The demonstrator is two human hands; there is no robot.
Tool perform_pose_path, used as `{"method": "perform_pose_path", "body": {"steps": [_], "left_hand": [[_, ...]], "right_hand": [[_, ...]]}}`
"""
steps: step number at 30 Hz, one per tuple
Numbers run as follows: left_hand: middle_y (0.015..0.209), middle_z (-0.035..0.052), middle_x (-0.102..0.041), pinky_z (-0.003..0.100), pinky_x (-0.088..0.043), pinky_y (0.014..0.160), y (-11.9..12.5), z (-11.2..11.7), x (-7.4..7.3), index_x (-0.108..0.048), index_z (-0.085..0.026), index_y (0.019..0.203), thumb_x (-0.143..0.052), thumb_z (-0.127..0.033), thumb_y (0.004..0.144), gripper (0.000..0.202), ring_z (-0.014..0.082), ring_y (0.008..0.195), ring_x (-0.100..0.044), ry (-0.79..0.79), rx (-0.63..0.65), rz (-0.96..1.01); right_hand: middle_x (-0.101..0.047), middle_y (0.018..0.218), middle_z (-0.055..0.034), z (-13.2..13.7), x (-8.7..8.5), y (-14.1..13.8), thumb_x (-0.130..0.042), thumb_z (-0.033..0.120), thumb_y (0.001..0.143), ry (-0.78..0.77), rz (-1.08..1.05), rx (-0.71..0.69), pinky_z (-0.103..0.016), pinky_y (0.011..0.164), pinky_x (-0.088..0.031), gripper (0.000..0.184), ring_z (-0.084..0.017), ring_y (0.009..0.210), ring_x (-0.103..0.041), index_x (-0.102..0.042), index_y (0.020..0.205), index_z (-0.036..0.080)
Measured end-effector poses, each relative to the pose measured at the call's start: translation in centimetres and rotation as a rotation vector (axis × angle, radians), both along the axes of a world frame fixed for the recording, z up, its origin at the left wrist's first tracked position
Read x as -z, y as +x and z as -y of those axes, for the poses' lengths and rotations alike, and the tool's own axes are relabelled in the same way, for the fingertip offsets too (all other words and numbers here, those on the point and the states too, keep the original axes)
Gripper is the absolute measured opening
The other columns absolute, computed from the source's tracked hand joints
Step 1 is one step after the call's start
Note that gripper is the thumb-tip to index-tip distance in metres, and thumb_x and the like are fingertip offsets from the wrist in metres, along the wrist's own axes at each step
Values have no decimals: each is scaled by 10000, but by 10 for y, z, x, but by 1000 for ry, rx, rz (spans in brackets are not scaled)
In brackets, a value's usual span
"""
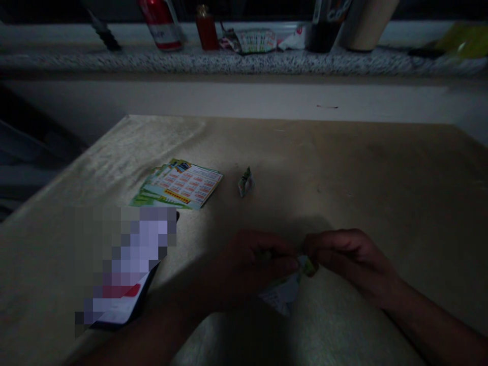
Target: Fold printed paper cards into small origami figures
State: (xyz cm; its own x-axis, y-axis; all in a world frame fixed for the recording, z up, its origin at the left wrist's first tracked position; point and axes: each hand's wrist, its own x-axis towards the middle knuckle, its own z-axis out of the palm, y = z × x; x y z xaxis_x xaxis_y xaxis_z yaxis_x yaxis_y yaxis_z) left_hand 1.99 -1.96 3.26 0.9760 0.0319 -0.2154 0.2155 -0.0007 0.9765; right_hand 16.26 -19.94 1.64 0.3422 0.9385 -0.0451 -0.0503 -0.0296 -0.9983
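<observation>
Low over the near middle of the tan table, my left hand and my right hand meet, both with fingers curled. Between them they pinch a small folded piece of printed paper, white with a green and yellow edge. A small folded paper shape stands alone on the table beyond the hands. A fanned stack of green and orange printed leaflets lies to the left of it.
A phone or card in a dark case, blurred out, lies at the near left. Behind the table a speckled stone ledge carries a red can, a small red bottle, wrappers and a paper roll. The room is dim.
</observation>
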Motion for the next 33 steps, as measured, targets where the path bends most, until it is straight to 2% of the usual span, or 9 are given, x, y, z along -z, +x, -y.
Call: {"method": "perform_pose_path", "body": {"steps": [5, 12, 17, 21, 27, 33], "left_hand": [[590, -59, -485, 195, -318, 514, 4, 6, -3, -693, -136, 751, -712, -255, 848, 155, 59, 529, -370, -245, -31, -43], [601, -54, -508, 194, -331, 532, 7, 9, 2, -701, -117, 755, -739, -295, 822, 195, 57, 536, -384, -354, -53, -93], [630, -39, -521, 186, -320, 525, 3, 11, 5, -707, -103, 799, -700, -289, 856, 195, 63, 567, -392, -220, -60, -46], [633, -42, -519, 178, -325, 522, 2, 11, 4, -711, -105, 832, -659, -304, 896, 215, 63, 570, -396, -62, -56, -3], [637, -31, -562, 186, -349, 544, 4, 11, 5, -710, -109, 789, -640, -261, 904, 204, 75, 591, -476, 243, -55, 124], [641, -26, -599, 193, -373, 570, 5, 13, 0, -710, -122, 775, -622, -238, 910, 198, 85, 596, -538, 350, -40, 159]], "right_hand": [[-677, 716, -33, 1, 4, -1, -716, 310, 882, 42, 24, -8, -262, 595, -478, 160, -133, 639, -594, -763, 852, 161], [-657, 661, -13, -1, 5, -4, -728, 146, 836, 148, 63, -1, -257, 569, -460, 47, -124, 608, -577, -744, 795, 163], [-685, 684, -11, -1, 4, -7, -708, 71, 815, 177, 112, 50, -245, 568, -485, 113, -123, 614, -616, -735, 819, 181], [-684, 685, -23, -1, 4, -10, -689, 95, 820, 106, 185, 97, -256, 555, -485, 84, -132, 606, -611, -697, 788, 173], [-585, 595, 13, -5, 2, -17, -645, 101, 781, 48, 341, 190, -205, 449, -393, 118, -90, 503, -484, -611, 688, 166], [-536, 568, 42, -7, -3, -19, -613, 59, 732, 70, 453, 245, -182, 438, -368, 164, -70, 480, -451, -551, 638, 178]]}}
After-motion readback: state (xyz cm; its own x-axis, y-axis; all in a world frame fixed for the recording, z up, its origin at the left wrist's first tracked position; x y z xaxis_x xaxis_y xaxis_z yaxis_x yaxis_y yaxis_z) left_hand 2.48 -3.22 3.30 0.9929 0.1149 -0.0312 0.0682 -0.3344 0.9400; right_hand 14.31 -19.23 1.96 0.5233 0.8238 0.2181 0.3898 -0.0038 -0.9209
